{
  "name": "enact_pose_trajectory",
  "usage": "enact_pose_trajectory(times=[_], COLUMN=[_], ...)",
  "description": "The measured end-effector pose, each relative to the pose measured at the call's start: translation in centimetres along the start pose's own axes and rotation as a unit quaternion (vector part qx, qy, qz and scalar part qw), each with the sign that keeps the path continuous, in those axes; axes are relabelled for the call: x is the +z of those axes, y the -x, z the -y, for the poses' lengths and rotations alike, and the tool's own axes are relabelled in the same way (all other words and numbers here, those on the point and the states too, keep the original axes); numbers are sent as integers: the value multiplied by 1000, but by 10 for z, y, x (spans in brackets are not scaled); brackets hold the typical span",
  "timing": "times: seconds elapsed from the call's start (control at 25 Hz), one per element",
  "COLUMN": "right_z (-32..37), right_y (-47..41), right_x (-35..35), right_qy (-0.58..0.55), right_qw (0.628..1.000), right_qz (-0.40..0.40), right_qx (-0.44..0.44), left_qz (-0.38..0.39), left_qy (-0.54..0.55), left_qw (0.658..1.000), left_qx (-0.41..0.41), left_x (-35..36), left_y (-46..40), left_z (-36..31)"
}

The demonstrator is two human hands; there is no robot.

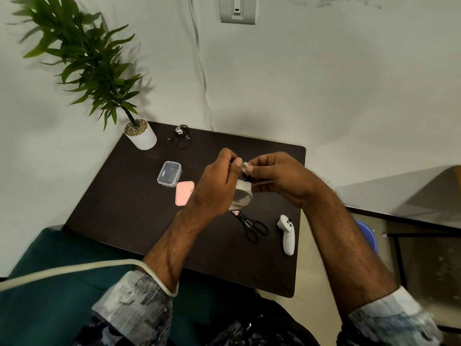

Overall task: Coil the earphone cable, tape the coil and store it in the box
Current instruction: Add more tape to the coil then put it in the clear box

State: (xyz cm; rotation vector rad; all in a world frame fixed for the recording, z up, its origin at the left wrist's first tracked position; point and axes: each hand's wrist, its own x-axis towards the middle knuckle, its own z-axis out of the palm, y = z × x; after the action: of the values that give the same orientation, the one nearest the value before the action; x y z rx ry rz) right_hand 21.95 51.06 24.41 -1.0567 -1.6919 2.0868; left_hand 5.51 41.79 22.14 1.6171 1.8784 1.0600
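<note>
I read this as the taping step. Going left to right: the potted plant [139,132] stands at the worktop's [119,208] far left corner, and just beside it lies a small black earphone cable [181,136], loosely bundled, well apart from my hands. Nearer, the clear box [169,174] sits open with its pink lid [184,193] touching it on the near side, so storage is ready.

My left hand [219,182] has its fingers curled round the tape roll [243,194], held above the worktop. My right hand [277,178] pinches a short white end of tape at its fingertips; something dark sits between the two hands, but I cannot tell whether it is a coil.

Next, I judge, the strip needs drawing out and cutting. The scissors [252,227] lie just below the roll, within reach, with a white controller [287,233] to their right. Nothing blocks the box, though the sticky end could fold onto itself.
</note>
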Motion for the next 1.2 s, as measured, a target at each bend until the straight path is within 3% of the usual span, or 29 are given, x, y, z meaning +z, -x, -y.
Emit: enact_pose_trajectory(times=[0.16,0.28,0.44,0.6,0.76,0.96,1.2], right_z=[-7,-9,-12,-18,-30,-48,-54], right_y=[-1,-1,-3,-7,-13,-21,-29], right_x=[-3,4,10,13,17,27,30], right_qy=[-2,72,258,315,249,128,109], right_qw=[1000,993,940,911,921,947,962], right_qz=[-14,-47,-141,-166,-208,-247,-207], right_qx=[-11,-76,-171,-206,-216,-161,-138], left_qz=[13,5,-11,-17,-33,-44,-44], left_qy=[80,126,156,164,154,134,140], left_qw=[994,985,975,968,970,971,959], left_qx=[-71,-119,-157,-190,-184,-193,-244], left_x=[2,3,3,2,6,19,22], left_y=[-3,-4,-6,-5,-5,0,1], left_z=[2,-2,-2,2,1,15,19])
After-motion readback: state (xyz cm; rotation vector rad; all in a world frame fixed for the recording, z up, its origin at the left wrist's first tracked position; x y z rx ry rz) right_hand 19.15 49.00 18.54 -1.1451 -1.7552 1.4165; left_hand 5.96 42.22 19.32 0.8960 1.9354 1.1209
